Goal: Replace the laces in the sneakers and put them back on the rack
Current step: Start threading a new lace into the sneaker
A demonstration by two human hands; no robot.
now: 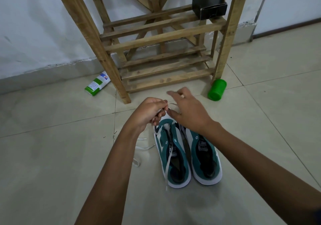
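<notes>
- A green and white tube (pixel 97 83) lies on the tiled floor (pixel 52 155), far up and to the left of the left hand, near the wall.
- A loose white lace (pixel 139 152) lies on the floor just below and beside the left forearm.
- The left hand (pixel 147 113) is curled, pinching a white lace end above the toe of the left teal sneaker (pixel 173 157).
- A wooden rack (pixel 156 39) stands beyond both hands.
- The right hand (pixel 189 111) hovers with fingers spread and relaxed, holding nothing that can be made out; the right teal sneaker (pixel 206 158) sits below it.
- A black box (pixel 209 6) rests on the rack, far above the right hand.
- A green container (pixel 217 90) lies right of the right hand.
</notes>
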